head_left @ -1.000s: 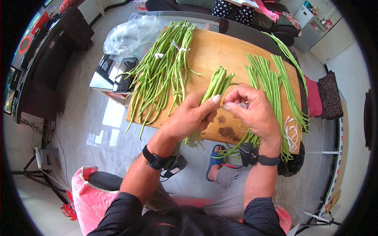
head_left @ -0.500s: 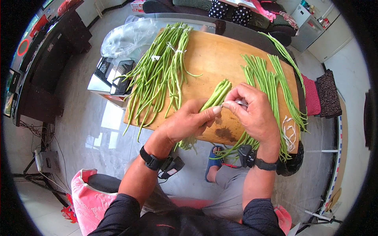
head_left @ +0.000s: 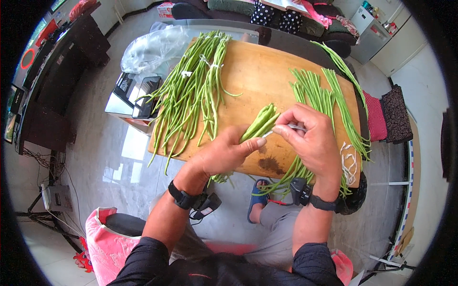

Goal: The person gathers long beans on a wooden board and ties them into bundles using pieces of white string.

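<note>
My left hand (head_left: 223, 153) is closed around a bunch of long green beans (head_left: 260, 122). The bunch's upper ends stick out above my thumb, and its other ends hang below the board's near edge. My right hand (head_left: 315, 143) pinches a white string (head_left: 268, 134) that stretches to my left thumb at the bunch. How far the string goes around the beans is hidden by my fingers. Both hands are over the near part of a wooden board (head_left: 260, 66). Tied bundles of long beans (head_left: 193, 90) lie at the board's left.
Loose long beans (head_left: 317, 95) lie on the board's right, some hanging over its near edge. Beside them is a small heap of white strings (head_left: 349, 164). A clear plastic bag (head_left: 155, 47) and a black phone-like object (head_left: 147, 97) are at the left. A pink-covered seat (head_left: 107, 243) stands lower left.
My right hand has shifted slightly right and down, drawing out a longer stretch of white string from the bunch. My left hand keeps its hold on the beans.
</note>
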The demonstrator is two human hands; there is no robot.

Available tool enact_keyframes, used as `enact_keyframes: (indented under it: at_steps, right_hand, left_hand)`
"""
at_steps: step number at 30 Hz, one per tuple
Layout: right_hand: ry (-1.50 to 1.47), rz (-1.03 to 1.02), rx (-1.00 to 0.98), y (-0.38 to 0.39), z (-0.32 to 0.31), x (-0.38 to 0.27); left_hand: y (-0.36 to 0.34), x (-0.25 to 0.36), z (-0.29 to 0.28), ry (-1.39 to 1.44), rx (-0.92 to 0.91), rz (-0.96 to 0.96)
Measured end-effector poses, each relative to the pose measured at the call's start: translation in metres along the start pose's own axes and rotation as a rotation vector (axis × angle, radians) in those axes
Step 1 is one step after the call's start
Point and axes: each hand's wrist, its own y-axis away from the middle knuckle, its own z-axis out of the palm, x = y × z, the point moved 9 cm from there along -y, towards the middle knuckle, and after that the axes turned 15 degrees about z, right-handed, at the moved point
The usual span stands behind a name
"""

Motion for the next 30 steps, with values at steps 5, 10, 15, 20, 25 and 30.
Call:
enact_keyframes:
  at_steps: [5,10,15,20,25,30]
  right_hand:
    - [-0.155,0.023,-0.082,0.006,-0.003,0.009]
    - [-0.363,0.008,-0.153,0.007,-0.009,0.01]
    - [-0.419,0.067,-0.211,0.002,-0.011,0.024]
    - [-0.488,0.07,-0.311,-0.01,0.001,0.047]
    - [-0.628,0.278,-0.518,-0.016,0.048,0.06]
    - [-0.448,0.039,-0.326,-0.021,0.046,0.053]
  left_hand:
    - [-0.002,-0.012,-0.001,-0.262,0.003,0.013]
    - [-0.003,-0.002,0.02,-0.215,-0.117,0.122]
    - [0.005,0.003,0.032,-0.407,-0.349,0.063]
    - [0.019,0.019,0.058,0.025,-0.582,0.211]
    - [0.026,0.027,0.035,0.239,-0.322,0.204]
    - [0.024,0.023,-0.003,0.37,-0.039,0.091]
